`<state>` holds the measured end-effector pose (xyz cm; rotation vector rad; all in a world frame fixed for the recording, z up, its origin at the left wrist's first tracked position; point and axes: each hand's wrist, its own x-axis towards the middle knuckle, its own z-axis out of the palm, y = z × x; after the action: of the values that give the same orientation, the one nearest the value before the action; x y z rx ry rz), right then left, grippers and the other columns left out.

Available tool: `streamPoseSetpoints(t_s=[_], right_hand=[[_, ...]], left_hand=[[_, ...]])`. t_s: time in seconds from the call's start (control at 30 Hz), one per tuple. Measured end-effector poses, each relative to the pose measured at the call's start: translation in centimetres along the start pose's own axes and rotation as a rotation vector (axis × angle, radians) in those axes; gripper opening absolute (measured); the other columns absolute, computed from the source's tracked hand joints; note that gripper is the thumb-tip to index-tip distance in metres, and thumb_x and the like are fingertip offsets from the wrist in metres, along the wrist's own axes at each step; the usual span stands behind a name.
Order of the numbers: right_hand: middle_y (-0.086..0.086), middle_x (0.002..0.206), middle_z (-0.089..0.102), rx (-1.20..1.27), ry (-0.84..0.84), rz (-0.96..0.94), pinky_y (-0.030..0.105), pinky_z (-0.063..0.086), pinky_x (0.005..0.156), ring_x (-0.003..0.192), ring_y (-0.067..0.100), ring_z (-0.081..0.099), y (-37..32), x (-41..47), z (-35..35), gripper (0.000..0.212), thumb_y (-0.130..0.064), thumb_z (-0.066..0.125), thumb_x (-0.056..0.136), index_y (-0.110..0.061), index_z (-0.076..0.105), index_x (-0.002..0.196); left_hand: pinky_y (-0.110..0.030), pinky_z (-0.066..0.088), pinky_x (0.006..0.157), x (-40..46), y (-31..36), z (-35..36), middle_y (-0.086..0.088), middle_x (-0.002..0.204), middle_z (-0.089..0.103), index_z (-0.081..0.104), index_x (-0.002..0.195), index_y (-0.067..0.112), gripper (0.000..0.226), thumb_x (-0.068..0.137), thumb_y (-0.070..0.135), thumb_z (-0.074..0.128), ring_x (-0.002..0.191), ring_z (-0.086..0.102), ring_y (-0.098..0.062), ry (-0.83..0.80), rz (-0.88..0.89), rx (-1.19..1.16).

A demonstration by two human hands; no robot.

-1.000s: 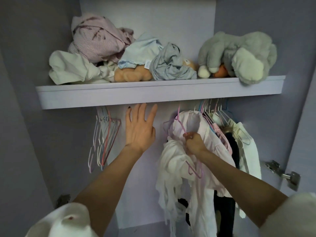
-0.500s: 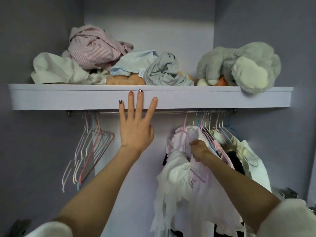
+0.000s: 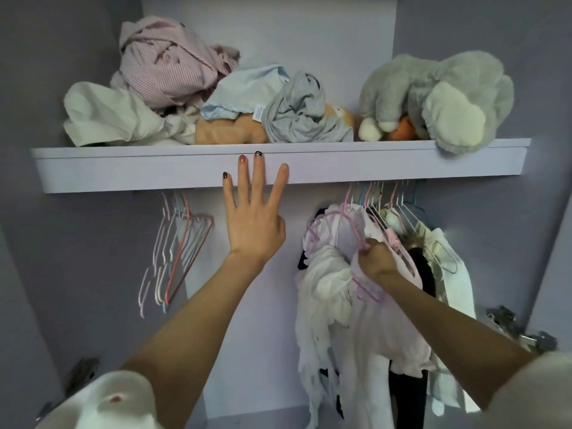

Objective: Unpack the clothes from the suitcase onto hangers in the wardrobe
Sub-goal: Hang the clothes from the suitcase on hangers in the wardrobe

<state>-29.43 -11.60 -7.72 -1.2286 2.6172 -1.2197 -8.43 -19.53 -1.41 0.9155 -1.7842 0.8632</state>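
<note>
Pale pink wire, the hanger (image 3: 356,243) carried a white garment (image 3: 328,292) and hung low in the wardrobe, right of centre, its hook reaching up towards the underside of the shelf (image 3: 123,171). The right hand (image 3: 376,258) had its fingers curled tight round the hanger's wire and the bunched cloth at the neck. The left hand (image 3: 252,224) was spread flat and wide, fingers straight, fingertips lying over the shelf's front edge and holding nothing. Just right of the garment hung more clothes (image 3: 433,274) on a crowded row of hangers, white and black among them. Well to the left dangled a cluster of empty hangers (image 3: 176,252). On the shelf lay crumpled clothing (image 3: 167,66), with a grey plush toy (image 3: 439,97) at its right end.
</note>
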Motion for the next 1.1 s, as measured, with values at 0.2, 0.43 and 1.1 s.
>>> streamPoseSetpoints(t_s=[0.2,0.43,1.1], right_hand=[[0.02,0.136,0.043,-0.245,0.076,-0.221,0.046,0.033,0.103,0.124,0.04,0.039,-0.4,-7.3,-0.7,0.046,-0.006,0.045,0.086,-0.003,0.046,0.131],[0.019,0.125,0.057,-0.204,-0.078,-0.301,0.048,0.042,0.098,0.119,0.039,0.048,2.1,-16.9,1.7,0.043,-0.014,0.038,0.084,-0.002,0.06,0.119],[0.012,0.129,0.056,-0.259,-1.247,-0.426,0.034,0.041,0.099,0.118,0.029,0.052,5.3,-54.1,10.3,0.035,-0.011,0.034,0.094,-0.006,0.055,0.122]], left_hand=[[-0.059,0.017,0.109,-2.6,-0.3,-3.0,-0.021,0.152,0.022,0.028,0.146,0.02,0.082,0.07,0.012,0.059,0.14,0.017,-0.042,-0.263,0.018,-0.201],[-0.049,0.001,0.116,-13.1,-0.3,-7.5,-0.006,0.157,-0.009,-0.004,0.149,0.028,0.073,0.093,0.021,0.041,0.144,-0.011,-0.028,-0.825,-0.075,-0.293],[-0.042,0.033,0.107,-49.9,-3.9,-38.9,-0.007,0.15,0.026,0.032,0.142,0.019,0.052,0.092,0.019,0.045,0.133,0.032,-0.029,-1.434,-0.928,-0.297]])
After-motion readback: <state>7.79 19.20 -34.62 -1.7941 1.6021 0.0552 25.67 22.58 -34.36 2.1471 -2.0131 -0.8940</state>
